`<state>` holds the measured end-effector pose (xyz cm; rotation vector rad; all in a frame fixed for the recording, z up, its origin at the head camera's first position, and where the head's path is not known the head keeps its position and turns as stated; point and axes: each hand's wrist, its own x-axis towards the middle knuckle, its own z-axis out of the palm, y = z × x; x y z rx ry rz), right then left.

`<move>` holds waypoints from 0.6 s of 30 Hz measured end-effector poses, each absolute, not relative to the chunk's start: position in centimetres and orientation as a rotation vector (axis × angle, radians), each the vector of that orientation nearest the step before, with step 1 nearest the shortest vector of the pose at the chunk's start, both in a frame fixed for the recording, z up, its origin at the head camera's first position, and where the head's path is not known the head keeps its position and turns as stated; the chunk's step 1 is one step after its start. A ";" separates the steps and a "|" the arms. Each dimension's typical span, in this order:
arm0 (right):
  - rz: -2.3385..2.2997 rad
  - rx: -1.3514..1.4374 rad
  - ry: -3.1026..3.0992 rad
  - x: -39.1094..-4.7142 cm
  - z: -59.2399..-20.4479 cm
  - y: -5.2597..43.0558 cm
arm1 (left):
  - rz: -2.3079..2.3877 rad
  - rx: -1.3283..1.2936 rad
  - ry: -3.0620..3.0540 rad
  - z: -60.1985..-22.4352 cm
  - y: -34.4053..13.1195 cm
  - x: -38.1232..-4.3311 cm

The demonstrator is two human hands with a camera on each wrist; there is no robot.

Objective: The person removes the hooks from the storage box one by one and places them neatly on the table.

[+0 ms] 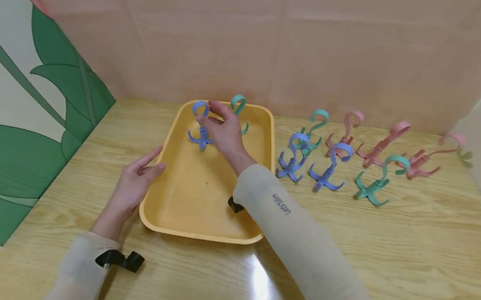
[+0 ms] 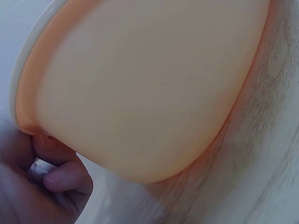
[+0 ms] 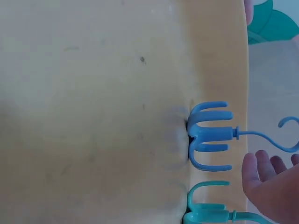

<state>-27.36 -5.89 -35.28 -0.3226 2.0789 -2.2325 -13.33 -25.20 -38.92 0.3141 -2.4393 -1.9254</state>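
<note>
A yellow tray [image 1: 200, 209] lies on the wooden table. My left hand [image 1: 130, 185] holds its left rim, thumb at the edge; in the left wrist view, curled fingers [image 2: 67, 179] meet the tray's outer side. Inside, at the far left, a blue multi-pronged hanging hook [image 1: 201, 139] stands upright, prongs down. My right hand [image 1: 226, 136] is beside its curled top, and the right wrist view shows the fingers loosely bent next to the stem, not wrapped round it. A teal hook [image 1: 238, 102] stands farther right in the tray, partly hidden behind the right hand.
Right of the tray stand several more hooks: blue ones [image 1: 326, 177], teal ones [image 1: 371, 189] and pink ones [image 1: 372, 153]. A pink sheet [image 1: 276, 52] hangs behind the table. Green leaf shapes [image 1: 69, 80] show on the wall at left.
</note>
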 end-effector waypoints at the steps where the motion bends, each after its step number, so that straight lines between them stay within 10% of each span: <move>1: -2.240 -0.331 2.078 -27.4 -35.3 -5.9 | -1.926 0.311 -2.442 -38.9 -25.2 -13.3; 18: -2.114 -0.390 2.142 -27.6 -35.5 -5.8 | -2.000 0.336 -2.398 -38.9 -25.1 -13.3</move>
